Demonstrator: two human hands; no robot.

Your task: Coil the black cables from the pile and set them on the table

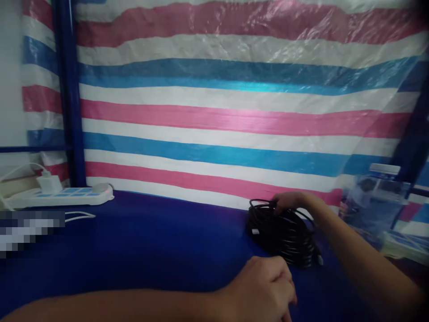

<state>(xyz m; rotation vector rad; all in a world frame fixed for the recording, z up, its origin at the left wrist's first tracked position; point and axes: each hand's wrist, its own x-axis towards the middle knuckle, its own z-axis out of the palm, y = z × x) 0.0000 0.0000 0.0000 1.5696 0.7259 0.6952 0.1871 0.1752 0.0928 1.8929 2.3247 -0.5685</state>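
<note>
1. Cable coil: one black bundle, lying on the blue table right of centre, near the striped tarp
2. Right hand rests on the coil's far top edge, fingers curled over the loops and gripping them
3. Left hand sits on the table just in front of the coil, apart from it, fingers curled into a loose fist holding nothing visible
4. One white power strip lies at the table's far left, with one white charger plugged in and a white cord trailing beside it
5. One clear plastic box stands at the right, blurred
6. No writing or brand can be read; everything is too soft
</note>
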